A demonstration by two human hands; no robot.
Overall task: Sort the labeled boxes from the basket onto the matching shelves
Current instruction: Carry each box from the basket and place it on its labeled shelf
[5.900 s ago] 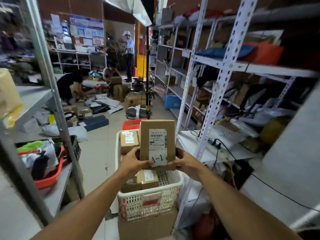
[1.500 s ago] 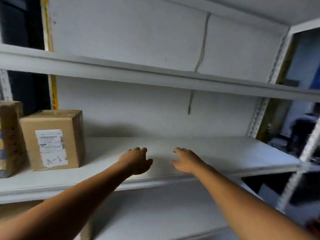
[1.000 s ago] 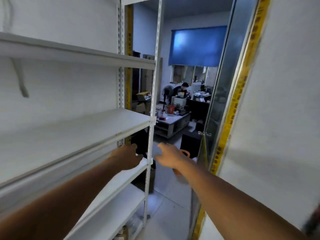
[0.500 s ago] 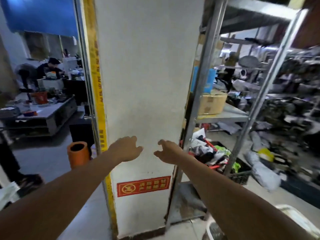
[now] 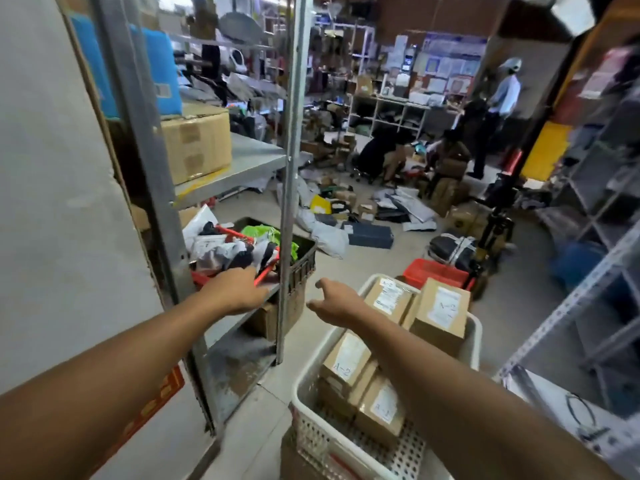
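A white plastic basket [image 5: 304, 407] stands at the lower middle on a cardboard box. It holds several brown labeled boxes. One box marked A-2 [image 5: 346, 358] lies near its left wall, another A-2 box [image 5: 441, 311] stands upright at the far side, and a third box [image 5: 382, 407] lies nearer me. My right hand [image 5: 337, 301] hovers over the basket's far left corner, fingers loosely spread, holding nothing. My left hand [image 5: 237, 289] is stretched out to the left of it, in front of a metal rack, empty too.
A grey metal rack [image 5: 291, 168] stands at the left with a large carton [image 5: 195, 143] and a black crate of red and green clutter [image 5: 301, 258]. A white pillar [image 5: 62, 202] fills the far left. Parcels litter the floor; people work at the back. White shelving [image 5: 571, 306] runs along the right.
The view swung from the white A-1 shelf, past the pillar, back to the basket. The box I held earlier stands on that shelf. Both hands are empty and now reach toward the basket.
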